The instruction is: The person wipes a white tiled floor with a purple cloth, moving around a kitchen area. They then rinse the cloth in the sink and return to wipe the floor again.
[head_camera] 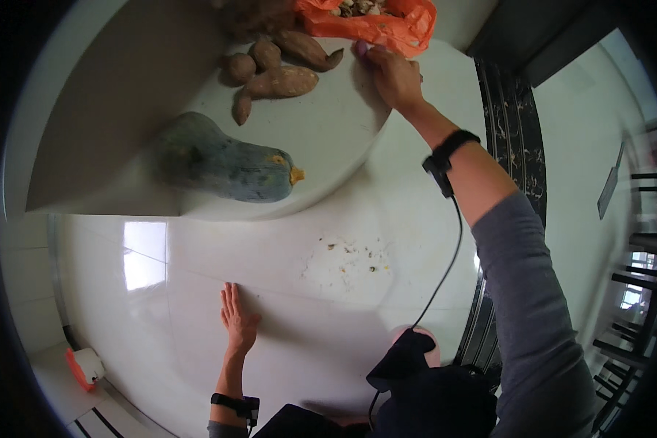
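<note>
My right hand (397, 76) reaches to the far edge of a white round-edged surface (328, 137), fingers curled. At its fingertips is a small purple thing (361, 49), too small to name; whether it is gripped I cannot tell. Just beyond the fingers lies an orange-red plastic bag (410, 30), its mouth spread around pale, papery pieces (358, 7). My left hand (238, 320) hangs over the tiled floor with fingers extended and nothing in it. Several sweet potatoes (284, 82) rest left of my right hand, and a long green squash (241, 167) lies nearer me.
Dark crumbs (356, 257) are scattered on the white tiled floor (208, 252). A black marbled strip (517, 137) crosses the floor at right, with dark chairs (643, 279) beyond. A cable (449, 263) runs from my right wrist strap. A pink object (432, 350) sits by my legs.
</note>
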`<state>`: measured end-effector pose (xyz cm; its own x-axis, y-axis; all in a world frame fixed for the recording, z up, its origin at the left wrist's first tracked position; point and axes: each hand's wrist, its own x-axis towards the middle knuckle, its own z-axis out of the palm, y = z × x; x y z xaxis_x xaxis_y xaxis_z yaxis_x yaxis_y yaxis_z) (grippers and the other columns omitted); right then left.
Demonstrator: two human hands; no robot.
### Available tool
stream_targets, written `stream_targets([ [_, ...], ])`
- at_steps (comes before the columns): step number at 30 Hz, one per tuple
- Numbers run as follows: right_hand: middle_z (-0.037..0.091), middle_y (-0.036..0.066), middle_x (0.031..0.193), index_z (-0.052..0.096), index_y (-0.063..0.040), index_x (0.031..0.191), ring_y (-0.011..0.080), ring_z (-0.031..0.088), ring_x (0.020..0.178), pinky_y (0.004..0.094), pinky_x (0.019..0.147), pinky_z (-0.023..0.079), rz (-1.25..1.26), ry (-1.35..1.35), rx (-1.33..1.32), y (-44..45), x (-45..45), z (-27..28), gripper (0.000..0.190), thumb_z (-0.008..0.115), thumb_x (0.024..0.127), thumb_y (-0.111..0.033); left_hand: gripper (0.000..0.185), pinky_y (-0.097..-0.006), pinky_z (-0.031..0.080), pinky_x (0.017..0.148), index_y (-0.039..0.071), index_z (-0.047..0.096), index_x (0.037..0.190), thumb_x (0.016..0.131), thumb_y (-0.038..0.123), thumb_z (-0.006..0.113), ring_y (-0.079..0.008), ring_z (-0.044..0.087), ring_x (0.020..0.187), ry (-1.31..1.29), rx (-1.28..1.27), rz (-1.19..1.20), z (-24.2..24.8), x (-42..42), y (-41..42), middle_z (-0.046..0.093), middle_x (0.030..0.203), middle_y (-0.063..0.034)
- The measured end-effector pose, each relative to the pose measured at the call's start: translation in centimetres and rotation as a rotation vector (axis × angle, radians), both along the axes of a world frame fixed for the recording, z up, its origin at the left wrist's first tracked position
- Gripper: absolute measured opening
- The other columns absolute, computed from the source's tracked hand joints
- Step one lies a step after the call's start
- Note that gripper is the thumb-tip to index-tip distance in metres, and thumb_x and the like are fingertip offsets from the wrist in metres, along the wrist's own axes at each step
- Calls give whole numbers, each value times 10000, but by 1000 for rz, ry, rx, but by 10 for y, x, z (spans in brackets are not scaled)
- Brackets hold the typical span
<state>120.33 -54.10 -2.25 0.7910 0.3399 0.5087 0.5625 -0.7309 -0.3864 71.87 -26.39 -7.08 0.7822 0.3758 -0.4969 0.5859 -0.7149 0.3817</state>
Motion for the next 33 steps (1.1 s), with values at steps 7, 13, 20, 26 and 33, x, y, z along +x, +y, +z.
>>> stream_targets([
  [7, 670, 114, 1053, 694, -41, 984, 284, 623, 967, 385, 806, 494, 555, 54, 158, 9, -97, 12, 411, 505, 634, 63, 939, -549, 53, 1119, 141, 98, 1501, 730, 6, 616, -323, 19, 1445, -7, 87, -27, -5, -1, -3, 58, 1570, -98],
  [13, 670, 76, 1033, 670, -57, 1079, 167, 613, 893, 311, 762, 471, 629, 899, 263, 2, -169, 28, 389, 456, 767, 34, 887, -561, 114, 1111, 132, 149, 1493, 756, 31, 631, -338, 76, 1436, -138, 26, -64, -3, -5, 3, 111, 1561, -103],
  [20, 639, 117, 1058, 581, 54, 1157, 188, 614, 935, 295, 843, 486, 111, 646, 986, -25, -128, 53, 384, 462, 794, 15, 884, -562, 109, 1113, 138, 135, 1496, 766, 16, 618, -333, 58, 1440, -128, 23, -63, -1, -5, 2, 98, 1564, -97],
  [26, 618, 183, 1082, 618, -13, 1034, 375, 585, 984, 414, 820, 495, -15, -78, 78, 3, -80, 6, 352, 469, 717, 20, 905, -563, 67, 1116, 128, 90, 1500, 760, -7, 593, -327, 29, 1444, -47, 45, -30, -2, -1, -3, 53, 1569, -107],
  [33, 582, 84, 1260, 620, -109, 1191, 264, 566, 1114, 401, 895, 437, 523, 10, -14, 71, -131, 11, 504, 520, 711, 9, 919, -566, 48, 1115, 129, 68, 1504, 754, 11, 586, -334, 5, 1444, -19, 35, -30, -4, -2, -2, 28, 1571, -109],
])
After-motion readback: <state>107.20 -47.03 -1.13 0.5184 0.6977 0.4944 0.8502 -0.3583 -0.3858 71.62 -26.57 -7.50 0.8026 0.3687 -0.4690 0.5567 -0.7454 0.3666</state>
